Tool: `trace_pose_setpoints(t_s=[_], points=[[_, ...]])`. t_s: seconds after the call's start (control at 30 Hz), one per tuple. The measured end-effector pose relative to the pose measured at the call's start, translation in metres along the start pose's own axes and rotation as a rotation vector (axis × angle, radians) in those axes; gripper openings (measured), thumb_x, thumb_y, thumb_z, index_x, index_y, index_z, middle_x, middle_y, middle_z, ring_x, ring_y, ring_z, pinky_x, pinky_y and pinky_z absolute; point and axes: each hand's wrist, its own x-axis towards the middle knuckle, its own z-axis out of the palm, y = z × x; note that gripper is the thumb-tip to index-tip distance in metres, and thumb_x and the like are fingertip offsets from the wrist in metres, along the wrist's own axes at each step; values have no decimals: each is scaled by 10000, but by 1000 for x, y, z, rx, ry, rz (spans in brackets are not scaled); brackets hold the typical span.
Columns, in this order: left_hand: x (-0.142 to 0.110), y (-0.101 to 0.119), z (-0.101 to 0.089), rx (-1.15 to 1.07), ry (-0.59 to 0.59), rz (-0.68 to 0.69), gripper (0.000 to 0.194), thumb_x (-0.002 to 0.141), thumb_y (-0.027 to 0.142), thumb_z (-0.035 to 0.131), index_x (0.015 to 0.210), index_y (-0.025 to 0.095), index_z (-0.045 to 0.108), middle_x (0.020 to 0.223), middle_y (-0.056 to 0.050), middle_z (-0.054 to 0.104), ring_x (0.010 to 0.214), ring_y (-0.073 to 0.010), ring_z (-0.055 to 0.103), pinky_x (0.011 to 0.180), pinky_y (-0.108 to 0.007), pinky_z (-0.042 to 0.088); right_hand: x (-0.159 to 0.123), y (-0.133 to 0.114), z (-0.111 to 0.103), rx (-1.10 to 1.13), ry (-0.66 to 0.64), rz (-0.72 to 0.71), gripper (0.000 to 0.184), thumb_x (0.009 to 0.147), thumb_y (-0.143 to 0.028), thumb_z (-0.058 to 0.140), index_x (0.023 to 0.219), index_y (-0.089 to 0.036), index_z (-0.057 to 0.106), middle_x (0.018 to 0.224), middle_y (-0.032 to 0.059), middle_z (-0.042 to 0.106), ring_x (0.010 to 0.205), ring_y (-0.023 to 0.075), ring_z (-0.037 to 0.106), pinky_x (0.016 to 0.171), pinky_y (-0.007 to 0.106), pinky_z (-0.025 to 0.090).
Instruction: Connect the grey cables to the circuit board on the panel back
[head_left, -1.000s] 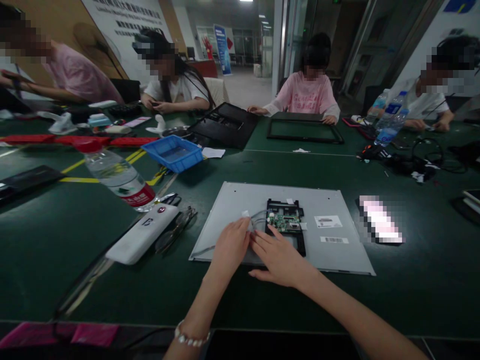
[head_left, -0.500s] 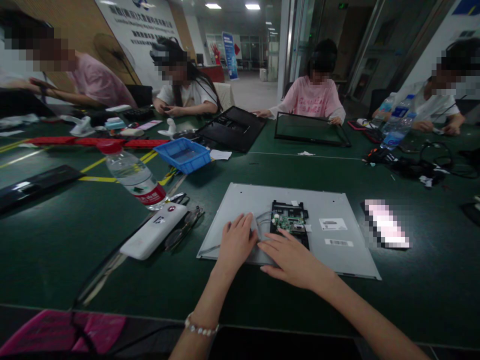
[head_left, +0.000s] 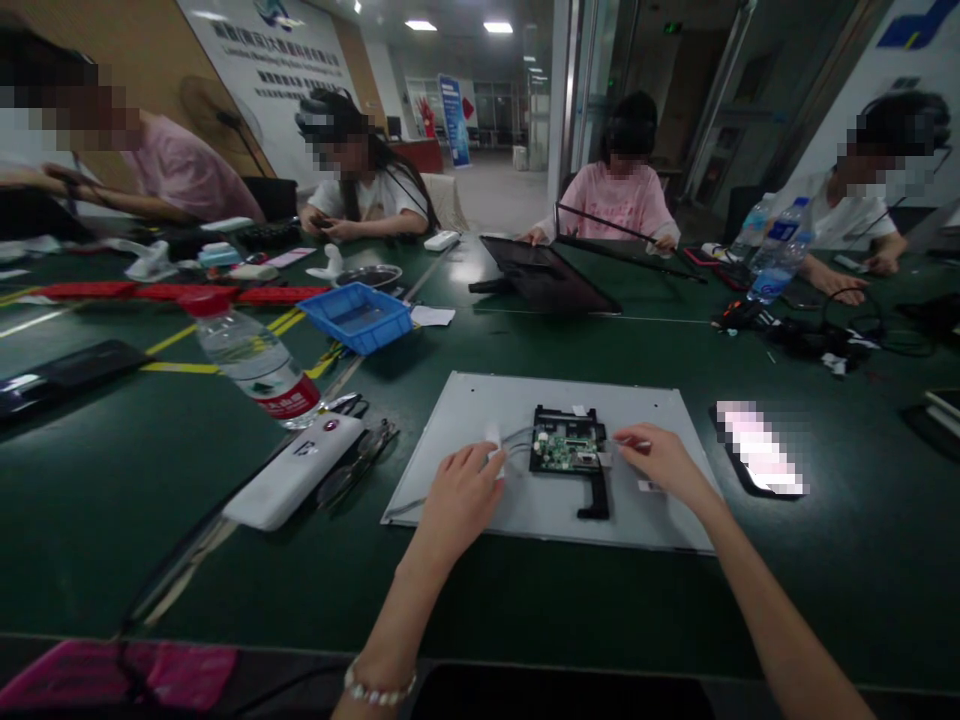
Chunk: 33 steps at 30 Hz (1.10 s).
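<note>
A grey display panel (head_left: pixel 517 520) lies flat on the table. On it sits a black bracket (head_left: pixel 596 500) carrying a green circuit board (head_left: pixel 559 452). Thin grey cables (head_left: pixel 517 440) run from the board's left side. My left hand (head_left: pixel 461 495) rests on the panel beside a small white tape piece (head_left: pixel 493 436), its fingers extended. At the board's right edge, my right hand (head_left: pixel 664 462) has thumb and fingertips pinched at a small pale strip of tape (head_left: pixel 606 459). A label on the panel is partly covered by my right hand.
Left of the panel are a white power bank (head_left: pixel 296 475), glasses (head_left: pixel 356 465) and a red-capped water bottle (head_left: pixel 255 365). A blue tray (head_left: pixel 358 318) stands beyond. A phone (head_left: pixel 761 450) lies right. Across the table, a co-worker (head_left: pixel 622 190) holds a black frame (head_left: pixel 637 240).
My right hand has moved right, from beside my left hand to the board's right edge. My left hand stays on the panel. Across the table, the black cover and frame have been tilted up.
</note>
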Motion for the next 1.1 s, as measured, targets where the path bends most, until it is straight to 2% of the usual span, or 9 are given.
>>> trace_pose_setpoints(t_s=[0.1,0.2,0.3,0.43,0.57,0.67,0.8,0.93,1.1], points=[[6,-3,-7,75,-33,-25,239,885,105,433,998,186,627,1064,-97,644,990,-258,594,845,-402,458,-4,-4,1,52,-18,-16,232,786,-256,587,983,-185,687,1023,73,648,819,180,625,722,310,509],[12,-9,-13,90,-15,-66,232,902,128,412,918,177,638,1009,-97,657,937,-250,609,828,-394,465,-6,-10,1,25,-80,-42,265,765,-283,631,1010,-198,687,1027,70,631,847,189,610,724,318,495],[15,-16,-9,8,14,-53,225,904,200,446,1046,186,619,1105,-89,641,1014,-246,591,886,-391,461,-7,-15,4,0,-98,-61,213,764,-280,635,954,-206,698,1002,62,627,870,194,604,743,326,484],[14,-21,6,-102,-15,-8,358,881,245,496,1235,204,529,1237,-90,596,1137,-243,547,964,-400,435,-8,-12,6,1,-66,-53,111,778,-233,589,822,-199,685,898,45,637,828,186,608,737,319,484],[12,-22,15,-110,-52,-29,393,916,269,441,1294,172,491,1255,-126,590,1152,-242,554,992,-417,416,-4,5,1,-9,40,9,136,793,-266,556,795,-187,666,843,50,644,764,183,614,710,314,495],[13,-23,15,-65,-36,-54,467,929,328,435,1357,143,427,1299,-157,552,1193,-262,525,1024,-453,372,-2,23,-5,-124,122,60,158,791,-292,553,784,-181,665,857,63,634,761,188,615,736,327,495],[13,-26,15,-30,-14,-84,494,939,386,424,1359,125,414,1314,-165,533,1184,-270,520,1029,-456,356,0,39,-12,-282,170,80,181,802,-287,538,859,-177,669,945,91,624,854,214,610,825,365,479],[10,-26,18,-46,7,-112,445,941,388,418,1331,173,441,1325,-139,524,1200,-259,503,1041,-453,334,16,27,-12,-402,195,-25,269,818,-270,538,1039,-168,653,1077,131,613,1024,266,567,924,427,430],[6,-23,18,-43,29,-137,454,951,398,394,1360,200,402,1392,-120,462,1268,-262,435,1062,-470,301,50,-13,4,-391,9,-286,329,852,-263,540,1165,-192,614,1194,98,605,1127,239,525,965,404,409]])
